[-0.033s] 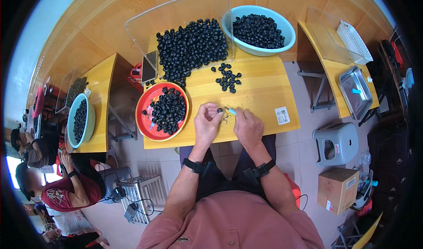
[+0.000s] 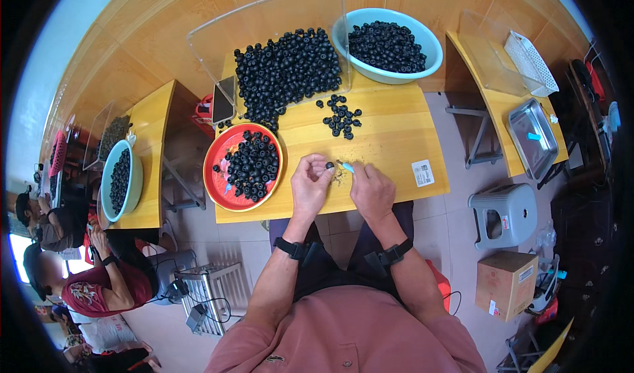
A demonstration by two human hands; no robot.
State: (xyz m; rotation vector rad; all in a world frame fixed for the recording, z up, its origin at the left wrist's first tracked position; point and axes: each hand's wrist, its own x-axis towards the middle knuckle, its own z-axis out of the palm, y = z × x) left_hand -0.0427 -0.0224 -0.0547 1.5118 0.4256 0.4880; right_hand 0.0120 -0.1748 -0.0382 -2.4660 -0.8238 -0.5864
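Note:
My left hand pinches one small round black piece between thumb and fingertips, above the front of the yellow table. My right hand is closed on a small tool with a light-blue handle. Its thin dark tip points at the black piece; whether they touch I cannot tell. Dark crumbs lie scattered around both hands. Beyond them sits a loose group of black pieces. To the left, a red tray with a yellow rim holds many more such pieces, each with a hole.
A clear plastic guard surrounds a large heap of black pieces. Beside it stands a light-blue basin. A phone leans at the table's left edge, and a white label lies at right. Co-workers sit at far left.

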